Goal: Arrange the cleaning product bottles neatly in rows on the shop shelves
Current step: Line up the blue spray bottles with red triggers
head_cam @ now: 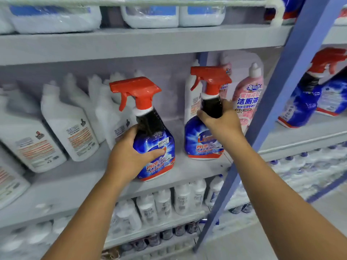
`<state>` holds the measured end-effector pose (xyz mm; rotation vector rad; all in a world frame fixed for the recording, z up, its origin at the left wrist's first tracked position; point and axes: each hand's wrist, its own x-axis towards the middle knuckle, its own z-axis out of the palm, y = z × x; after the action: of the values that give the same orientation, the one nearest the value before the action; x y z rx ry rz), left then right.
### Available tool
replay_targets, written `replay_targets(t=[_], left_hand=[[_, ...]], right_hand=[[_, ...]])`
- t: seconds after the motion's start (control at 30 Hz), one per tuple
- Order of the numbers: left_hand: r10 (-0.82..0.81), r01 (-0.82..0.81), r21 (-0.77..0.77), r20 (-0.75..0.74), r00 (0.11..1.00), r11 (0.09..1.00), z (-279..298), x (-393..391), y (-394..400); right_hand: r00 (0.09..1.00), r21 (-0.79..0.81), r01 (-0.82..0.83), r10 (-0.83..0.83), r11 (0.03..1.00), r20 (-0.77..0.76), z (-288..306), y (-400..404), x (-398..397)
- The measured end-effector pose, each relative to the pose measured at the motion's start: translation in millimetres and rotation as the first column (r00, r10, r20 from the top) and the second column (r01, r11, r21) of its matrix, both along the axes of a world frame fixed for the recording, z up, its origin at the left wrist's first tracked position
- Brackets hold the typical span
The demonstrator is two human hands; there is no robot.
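Ideally, left hand (129, 154) gripping one spray bottle (155, 147) and right hand (221, 121) gripping another's neck (212, 107) slide both upright into line.

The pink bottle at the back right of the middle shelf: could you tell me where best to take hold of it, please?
Probably by the narrow neck under its white cap, reaching from the front and above. The pink bottle stands upright behind the right spray bottle, which the right hand grips, so its lower body is blocked.
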<state>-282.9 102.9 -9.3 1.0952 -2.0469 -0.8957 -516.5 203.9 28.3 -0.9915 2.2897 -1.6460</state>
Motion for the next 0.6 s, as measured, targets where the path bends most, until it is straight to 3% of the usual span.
replay_targets(t=[0.17,0.33,0.43,0.6], left_hand=[[0.147,-0.140,0.059,-0.127,0.981,0.988,-9.2,4.4,22.3],[0.190,-0.137,0.203,-0.265,0.946,0.969,-21.2,22.0,34.6],[0.137,-0.034,0.291,-0.339,0.931,0.956,-27.4,29.6,35.0],[0.113,0.008,0.308,-0.372,0.921,0.951,-29.8,35.3,40.2]], right_hand=[[0.955,0.056,-0.291,0.294,0.955,-0.035,-26.2,17.5,8.6],[0.879,0.055,-0.459,0.444,0.887,0.174,-49.4,46.3,3.9],[0.871,-0.025,-0.431,0.423,0.902,0.249,-55.4,54.2,12.6],[0.907,-0.095,-0.303,0.317,0.948,0.276,-51.2,75.5,37.4]])
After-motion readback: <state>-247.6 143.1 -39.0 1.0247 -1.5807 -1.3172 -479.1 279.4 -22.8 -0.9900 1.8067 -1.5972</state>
